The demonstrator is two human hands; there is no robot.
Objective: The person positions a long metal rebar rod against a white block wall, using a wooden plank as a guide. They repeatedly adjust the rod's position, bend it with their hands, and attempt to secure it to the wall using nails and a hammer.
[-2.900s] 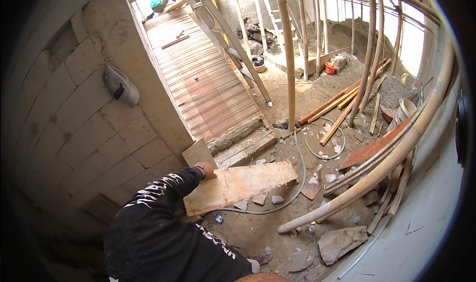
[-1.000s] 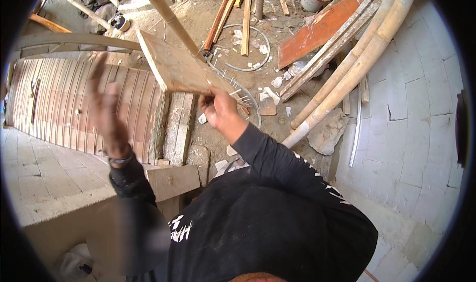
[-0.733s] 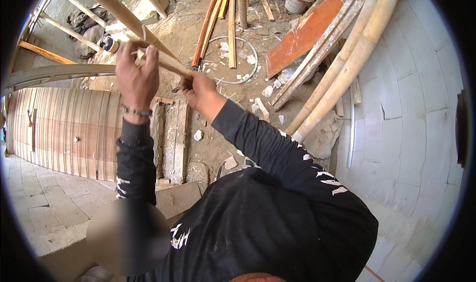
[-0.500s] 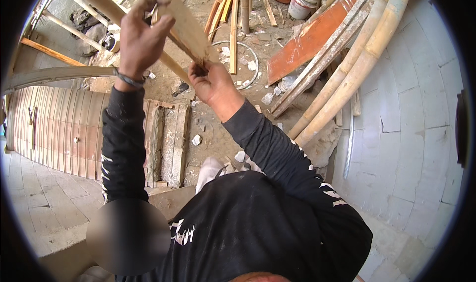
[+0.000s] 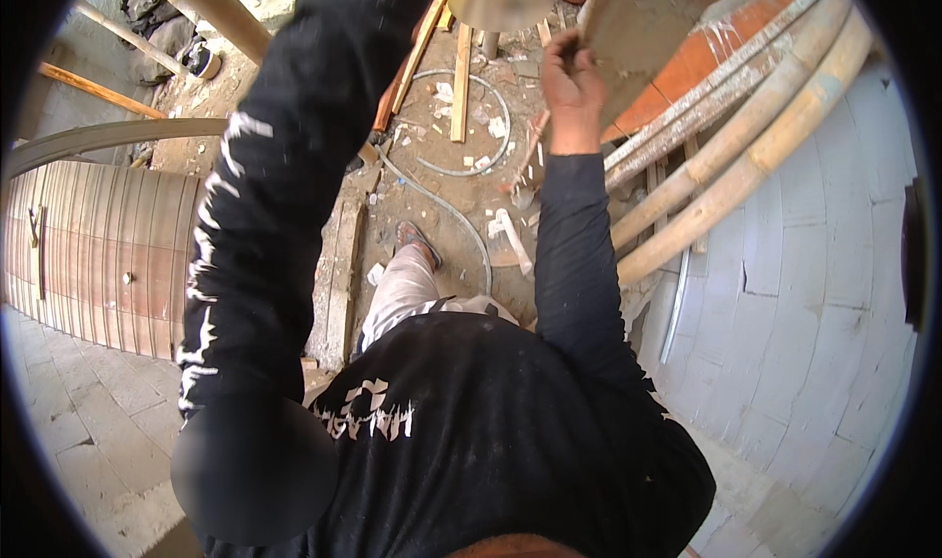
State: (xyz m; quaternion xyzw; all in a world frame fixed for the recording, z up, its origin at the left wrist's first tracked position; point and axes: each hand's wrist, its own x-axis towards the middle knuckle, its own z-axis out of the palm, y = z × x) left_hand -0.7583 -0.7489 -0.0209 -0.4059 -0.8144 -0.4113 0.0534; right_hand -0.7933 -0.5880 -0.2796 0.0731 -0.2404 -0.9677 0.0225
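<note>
Two arms are raised overhead, and a wooden board [image 5: 643, 28] is held high near the top edge of the view. The right hand [image 5: 572, 92] is closed around the board's lower left edge, its fingers curled over the wood. The left hand is hidden beyond the upper rim past the black left sleeve [image 5: 285, 185], so whether it is spread or gripping cannot be told, nor whether it touches the board at all.

Below the board, bamboo poles [image 5: 746, 156] are seen leaning along a pale block wall [image 5: 814, 293], with an orange plank [image 5: 706, 57] lying just beside them. Farther left of the board, a grey hose [image 5: 446, 200] curls over the dirt floor [image 5: 446, 244] among white rubble and loose slats [image 5: 461, 82]. A foot [image 5: 417, 244] is planted near the hose, well below the board. A corrugated sheet [image 5: 98, 254] lies far left of it.

Several risks are judged likely. Only one grip on the board is shown, at an edge, so the board could tip or slip and fall towards the head or shoulders. Footing is poor: the hose and rubble near the foot could catch a step while the eyes and arms are kept up. The leaning poles could be knocked if the board is swung right.
</note>
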